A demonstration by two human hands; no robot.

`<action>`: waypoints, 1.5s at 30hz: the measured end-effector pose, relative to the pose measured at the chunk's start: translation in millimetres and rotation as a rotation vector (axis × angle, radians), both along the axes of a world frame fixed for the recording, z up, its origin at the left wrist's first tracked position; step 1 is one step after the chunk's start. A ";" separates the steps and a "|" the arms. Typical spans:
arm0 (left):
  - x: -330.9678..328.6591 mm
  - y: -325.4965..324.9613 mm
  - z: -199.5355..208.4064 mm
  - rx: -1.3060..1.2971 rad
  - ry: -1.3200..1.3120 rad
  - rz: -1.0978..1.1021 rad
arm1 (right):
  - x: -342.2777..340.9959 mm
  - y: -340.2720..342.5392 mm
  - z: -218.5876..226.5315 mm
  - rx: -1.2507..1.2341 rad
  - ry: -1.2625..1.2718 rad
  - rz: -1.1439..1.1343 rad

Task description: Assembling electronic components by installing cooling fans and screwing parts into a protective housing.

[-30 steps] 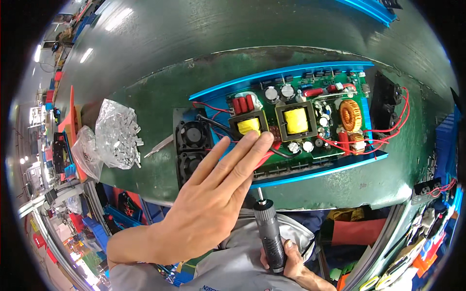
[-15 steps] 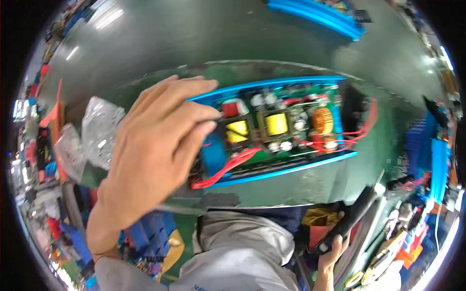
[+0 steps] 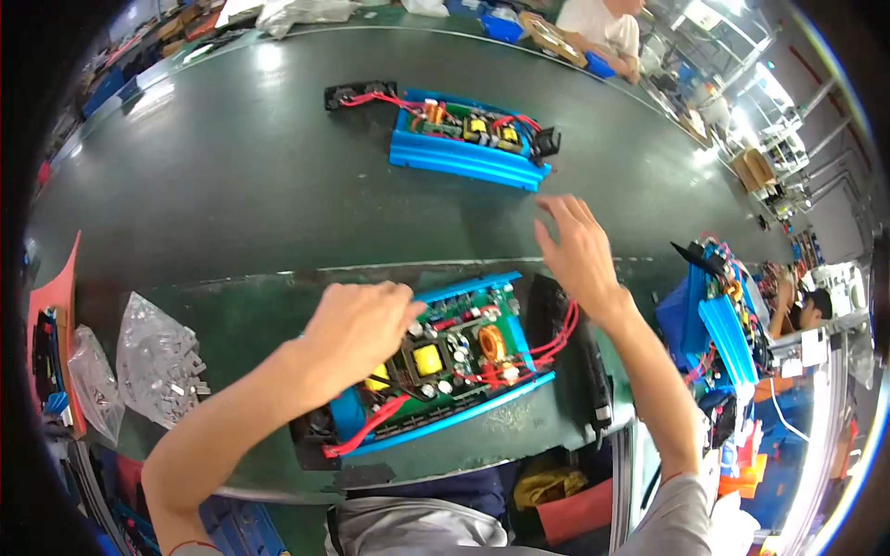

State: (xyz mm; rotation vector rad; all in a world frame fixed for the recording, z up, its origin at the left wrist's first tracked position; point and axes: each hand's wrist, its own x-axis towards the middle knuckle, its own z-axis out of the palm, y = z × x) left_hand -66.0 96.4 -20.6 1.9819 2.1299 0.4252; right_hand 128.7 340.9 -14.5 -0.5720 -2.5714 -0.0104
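Observation:
In front of me lies an open blue metal housing point(image 3: 491, 394) with a green circuit board inside, yellow-wrapped transformers point(image 3: 427, 360), a copper coil and red wires. My left hand point(image 3: 363, 329) rests over its left part, fingers bent and pressed together at the board's far side; their tips are partly hidden. My right hand point(image 3: 579, 250) is raised with fingers stretched, nothing in it, short of a second blue housing point(image 3: 468, 159) farther away. That one also carries a circuit board and red wires, with black end pieces. A black electric screwdriver point(image 3: 598, 394) lies right of the near housing.
Clear plastic bags point(image 3: 158, 357) of small metal parts lie at the left, beside an orange-red bin point(image 3: 60, 287). More blue housings point(image 3: 728, 338) are piled at the right. Across the dark green belt point(image 3: 232, 176), another person point(image 3: 603, 32) sits at the far edge.
My right hand has let go of the black screwdriver and moved up over the bench. The view has tilted up, showing the far housing fully. My left hand stays at the near housing.

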 end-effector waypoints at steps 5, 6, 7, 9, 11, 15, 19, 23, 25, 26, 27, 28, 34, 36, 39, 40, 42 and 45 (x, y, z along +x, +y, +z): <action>4.8 3.5 -14.0 0.134 -0.015 0.007 | -88.9 80.9 -33.3 0.404 -0.067 0.085; 5.1 5.1 -14.0 0.134 -0.025 0.000 | -95.0 89.7 -36.6 0.403 -0.065 0.087; 4.8 4.7 -14.1 0.112 -0.028 0.005 | -104.2 92.6 -38.3 0.397 -0.166 0.019; 4.1 5.6 -13.8 0.084 -0.010 0.011 | -111.6 96.1 -40.9 0.399 -0.224 -0.012; 3.3 2.8 -12.2 0.062 0.011 0.004 | -120.8 94.4 -32.5 0.334 -0.237 0.007; 0.5 0.3 -13.0 0.076 0.032 0.021 | -108.6 77.9 -17.7 0.108 -0.269 -0.001; 0.1 2.0 -17.6 0.134 -0.007 0.004 | -52.0 65.3 -13.1 0.024 -0.286 -0.102; -1.5 -0.6 -16.2 0.096 0.023 0.017 | 4.7 43.1 3.4 -0.053 -0.318 -0.274; -2.1 2.0 -16.0 0.085 0.046 0.005 | 32.9 41.9 5.2 -0.056 -0.348 -0.351; -0.1 2.7 -15.9 0.138 0.062 0.003 | 47.7 41.0 5.1 -0.065 -0.374 -0.411; 1.1 2.9 -14.6 0.147 0.059 -0.018 | 61.8 39.0 4.3 -0.079 -0.384 -0.459; 1.0 3.1 -12.6 0.132 0.065 -0.015 | 69.9 35.2 5.8 -0.080 -0.385 -0.479; 1.3 4.3 -6.0 0.090 0.155 -0.047 | 95.8 11.1 3.9 -0.044 -0.426 -0.508; 3.2 7.7 -5.3 0.082 0.175 -0.073 | 99.8 1.4 7.3 -0.031 -0.504 -0.560; 3.5 4.0 1.1 0.097 0.182 -0.071 | 111.4 -8.3 11.7 -0.044 -0.509 -0.483; 3.9 4.6 2.2 0.108 0.175 -0.076 | 120.9 -6.9 12.6 -0.053 -0.505 -0.500; 3.4 3.7 9.1 0.064 0.199 -0.077 | 141.2 -0.1 14.4 -0.302 -0.427 -0.337; 6.0 4.7 12.2 0.036 0.164 -0.033 | 176.2 29.8 26.8 -0.056 -0.234 -0.397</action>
